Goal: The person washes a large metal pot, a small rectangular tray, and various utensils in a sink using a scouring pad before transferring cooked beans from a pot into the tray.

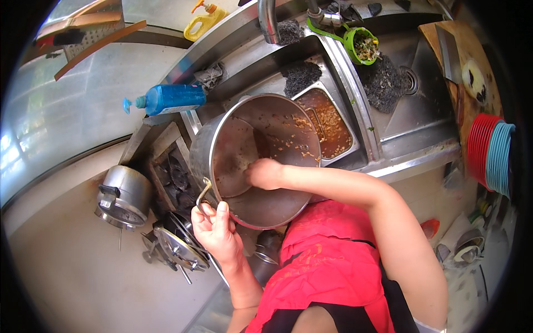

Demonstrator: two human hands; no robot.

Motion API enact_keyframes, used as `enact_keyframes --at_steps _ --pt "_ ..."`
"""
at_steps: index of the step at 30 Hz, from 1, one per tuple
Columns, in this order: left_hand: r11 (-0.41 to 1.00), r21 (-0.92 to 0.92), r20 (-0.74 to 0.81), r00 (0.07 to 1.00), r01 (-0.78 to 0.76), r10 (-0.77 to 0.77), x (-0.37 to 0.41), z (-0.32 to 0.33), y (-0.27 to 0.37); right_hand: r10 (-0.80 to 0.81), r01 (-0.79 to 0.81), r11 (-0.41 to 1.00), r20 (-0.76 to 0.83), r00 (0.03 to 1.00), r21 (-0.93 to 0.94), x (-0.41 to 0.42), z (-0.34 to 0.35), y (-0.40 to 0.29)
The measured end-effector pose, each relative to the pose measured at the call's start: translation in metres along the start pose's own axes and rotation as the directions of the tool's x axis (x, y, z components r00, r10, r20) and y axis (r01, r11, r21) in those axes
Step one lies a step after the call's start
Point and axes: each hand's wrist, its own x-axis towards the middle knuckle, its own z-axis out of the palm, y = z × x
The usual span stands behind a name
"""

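A large, deep metal pot (202, 139) is tilted over the edge of a steel sink, its mouth facing me. My left hand (218, 227) grips the pot's loop handle (203, 195) at the near left. Inside the pot, my right hand (265, 174) is curled against the lower inner wall and bottom. Its fingertips are partly hidden, so I cannot tell whether it holds anything. Bits of pale food cling to the pot's inner wall. Beside the pot, a rectangular steel pan (355, 145) in the sink contains reddish-brown liquid with food scraps (333, 118) and a wire handle.
A blue pump bottle (177, 99) lies left of the sink; steel wool (302, 77) sits in it. The right basin has a green strainer (353, 43) of scraps. A cutting board (483, 39) bears a cleaver (449, 52). Pots (127, 189) and lids (183, 245) stand left.
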Motion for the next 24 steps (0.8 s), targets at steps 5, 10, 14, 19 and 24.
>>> enact_keyframes --at_steps 5,10,14,19,24 --pt "1.0 0.006 0.005 1.0 0.007 -0.007 0.001 -0.011 0.008 0.157 0.047 0.952 -0.614 0.773 0.302 0.072 -0.018 -0.023" --pt "0.999 -0.012 0.014 0.999 0.037 -0.037 0.002 -0.022 0.018 0.037 0.122 0.866 -0.306 0.951 0.484 0.067 -0.047 -0.045" --pt "1.0 -0.015 0.064 0.998 0.021 -0.02 0.008 -0.025 0.026 0.022 -0.046 0.946 0.076 0.997 0.321 0.056 0.032 -0.01" --pt "0.998 -0.053 0.106 0.994 0.02 -0.014 0.012 -0.03 0.026 0.051 0.121 0.955 -0.556 0.83 0.269 0.096 -0.023 -0.037" --pt "0.999 -0.042 0.098 0.995 0.013 -0.008 0.017 -0.032 0.034 -0.021 0.121 0.74 -0.158 0.987 0.662 0.075 -0.028 -0.052"
